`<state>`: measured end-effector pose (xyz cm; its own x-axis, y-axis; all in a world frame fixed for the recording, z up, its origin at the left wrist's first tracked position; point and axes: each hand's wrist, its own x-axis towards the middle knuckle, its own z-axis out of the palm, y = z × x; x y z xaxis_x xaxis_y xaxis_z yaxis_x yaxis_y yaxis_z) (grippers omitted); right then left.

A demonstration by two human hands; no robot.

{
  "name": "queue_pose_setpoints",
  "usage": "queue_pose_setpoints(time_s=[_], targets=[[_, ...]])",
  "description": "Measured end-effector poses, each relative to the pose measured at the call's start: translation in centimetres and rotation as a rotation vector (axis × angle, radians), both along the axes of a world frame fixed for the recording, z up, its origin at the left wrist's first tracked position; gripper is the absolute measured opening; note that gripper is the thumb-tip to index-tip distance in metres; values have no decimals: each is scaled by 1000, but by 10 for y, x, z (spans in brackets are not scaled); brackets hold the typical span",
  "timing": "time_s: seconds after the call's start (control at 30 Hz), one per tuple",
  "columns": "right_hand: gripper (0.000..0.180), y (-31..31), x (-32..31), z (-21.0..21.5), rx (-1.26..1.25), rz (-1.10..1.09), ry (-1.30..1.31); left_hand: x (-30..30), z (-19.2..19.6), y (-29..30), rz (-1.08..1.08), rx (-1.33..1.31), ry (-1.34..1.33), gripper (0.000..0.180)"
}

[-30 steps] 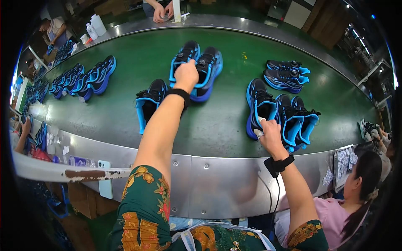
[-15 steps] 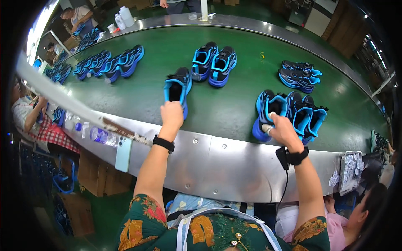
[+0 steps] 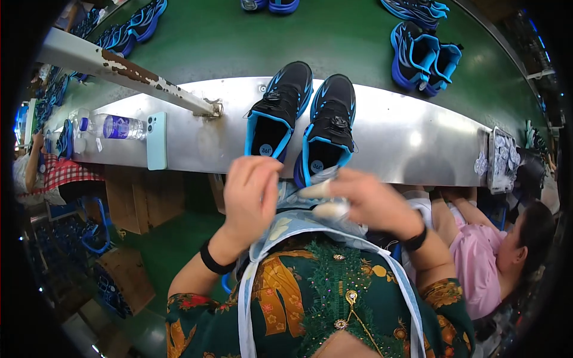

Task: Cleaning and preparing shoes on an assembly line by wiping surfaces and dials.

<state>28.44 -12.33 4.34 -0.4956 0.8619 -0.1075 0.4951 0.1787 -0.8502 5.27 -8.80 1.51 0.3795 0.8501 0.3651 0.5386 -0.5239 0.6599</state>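
Two black and blue sneakers stand side by side on the metal ledge before me, toes pointing away: the left sneaker [image 3: 291, 89] and the right sneaker [image 3: 334, 107]. Round pale labels show on their insoles. My left hand [image 3: 250, 191], its fingers curled together, is just in front of the left sneaker's heel. What is in those fingers, if anything, is hidden. Close to the right sneaker's heel, my right hand [image 3: 373, 200] is smeared by motion, with white covers on two fingertips. Both hands are over my light-blue apron [image 3: 292, 225].
More sneakers [image 3: 412, 56] stand on the green belt [image 3: 209, 51]. A chipped white post [image 3: 137, 74] crosses at left, near a phone [image 3: 156, 140] and a plastic bottle [image 3: 122, 127]. A seated person in pink [image 3: 477, 262] is at right, near a clear tray [image 3: 501, 158].
The two sneakers my hands held on the belt now stand together on the metal ledge. Both hands have come back close to my body, off the shoes' openings. The view has tipped downward.
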Motion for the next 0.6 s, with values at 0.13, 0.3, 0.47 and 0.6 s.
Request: queue_pose_setpoints(time_s=[0.13,0.3,0.47,0.6], targets=[[52,54,50,23,60,-149,-103,28,-23,-15,-198,-214,-157,12],[60,85,33,-9,165,236,-246,42,-51,-12,-282,-157,-8,9],[54,74,32,-3,56,289,-213,32,-29,-1,-129,-802,-265,14],[54,58,56,-11,-82,77,37,47,-21,18,-206,-1318,-388,23]])
